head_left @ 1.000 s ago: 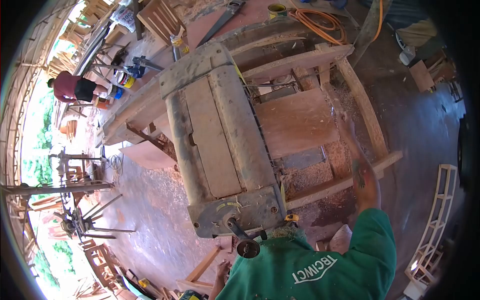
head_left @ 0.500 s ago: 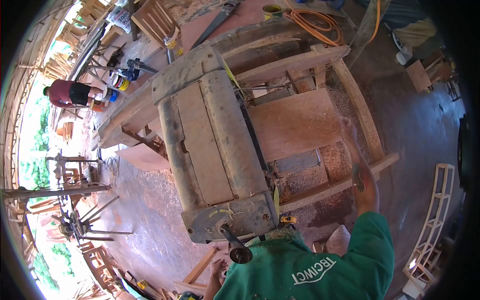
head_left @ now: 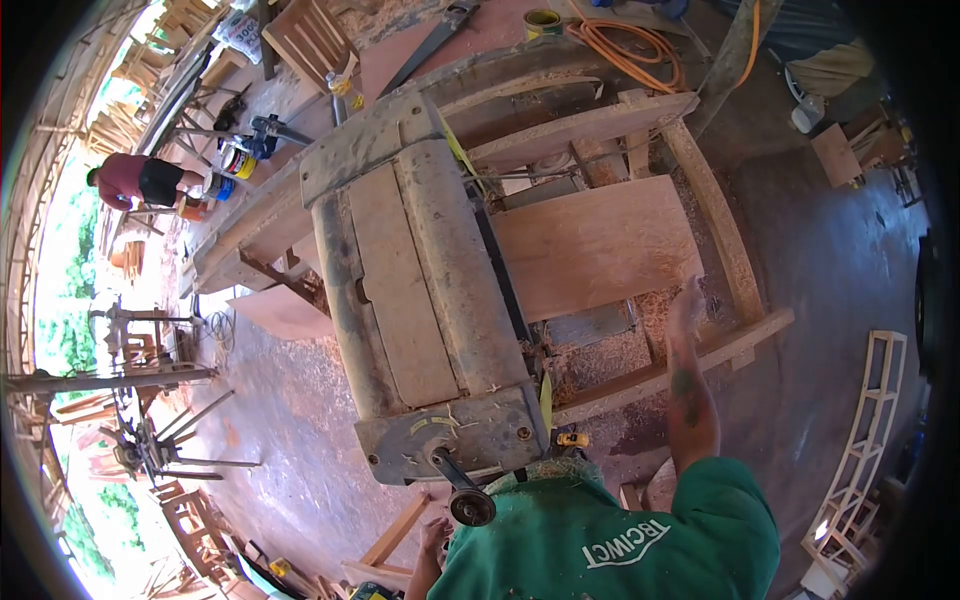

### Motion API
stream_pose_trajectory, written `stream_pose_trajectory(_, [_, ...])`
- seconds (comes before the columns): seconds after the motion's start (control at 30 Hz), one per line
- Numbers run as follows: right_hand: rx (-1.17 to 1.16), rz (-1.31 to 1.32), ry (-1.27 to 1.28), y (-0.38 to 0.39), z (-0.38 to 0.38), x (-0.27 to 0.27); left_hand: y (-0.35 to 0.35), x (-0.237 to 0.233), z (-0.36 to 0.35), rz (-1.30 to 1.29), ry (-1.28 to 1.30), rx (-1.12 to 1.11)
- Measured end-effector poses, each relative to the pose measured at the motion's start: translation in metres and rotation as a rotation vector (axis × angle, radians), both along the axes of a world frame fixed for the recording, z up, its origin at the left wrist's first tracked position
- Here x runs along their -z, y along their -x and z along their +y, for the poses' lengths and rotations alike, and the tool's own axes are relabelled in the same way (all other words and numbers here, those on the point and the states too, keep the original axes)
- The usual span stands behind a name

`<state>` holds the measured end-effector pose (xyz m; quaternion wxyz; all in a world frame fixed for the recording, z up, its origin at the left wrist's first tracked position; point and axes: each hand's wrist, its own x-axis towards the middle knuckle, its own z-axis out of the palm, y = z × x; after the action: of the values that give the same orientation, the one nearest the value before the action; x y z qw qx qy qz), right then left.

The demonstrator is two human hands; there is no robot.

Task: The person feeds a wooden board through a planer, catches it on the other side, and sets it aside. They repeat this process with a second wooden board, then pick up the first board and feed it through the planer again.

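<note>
**While your right hand [head_left: 687, 303] meets the board [head_left: 595, 245]**

Though white letters cross your green shirt [head_left: 640, 545], they lie upside down to the camera. They seem to read "TBCIWCT", and you should not trust that spelling. On the bench [head_left: 250, 232] at far left, a can [head_left: 237, 160] shows a yellow and black label, and a white bag [head_left: 240, 32] carries dark print. Both are too small to read.

Your right hand is at the board's near right corner, blurred, with its fingers stretched out and gripping nothing. Whether it touches the wood cannot be told. The board lies flat, sticking out of the planer's [head_left: 420, 290] right side above a bed of sawdust [head_left: 610, 350].

Your left hand [head_left: 432, 537] sits low by your shirt, just below the handwheel [head_left: 472, 506] and apart from it. You cannot tell how its fingers are set.

A beam [head_left: 665, 372] crosses between you and the board, and the planer's bulk stands between your two hands. Beyond lie a saw [head_left: 435, 40], an orange hose [head_left: 630, 45] and a tape roll [head_left: 545, 18]. Another person [head_left: 138, 180] bends over past the bench.
</note>
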<state>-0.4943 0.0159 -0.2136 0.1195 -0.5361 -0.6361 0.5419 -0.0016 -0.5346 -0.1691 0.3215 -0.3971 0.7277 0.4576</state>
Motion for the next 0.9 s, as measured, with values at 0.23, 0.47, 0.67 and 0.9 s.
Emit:
stream_pose_trajectory(0.23, [-0.046, 0.464, 0.559, 0.007, -0.024, 0.005, 0.000, 0.002, -0.011, -0.091, -0.039, -0.051])
stream_pose_trajectory(0.47, [0.054, 0.411, 0.639, 0.032, -0.015, -0.002, -0.005, -0.003, -0.007, -0.097, -0.123, -0.372])
stream_pose_trajectory(0.67, [0.033, 0.256, 0.403, 0.025, 0.068, 0.057, 0.002, -0.032, -0.005, -0.112, -0.216, -0.761])
stream_pose_trajectory(0.9, [0.646, 2.138, 2.970, -0.026, 0.138, -0.006, -0.036, -0.031, -0.018, -0.234, -0.080, -0.610])
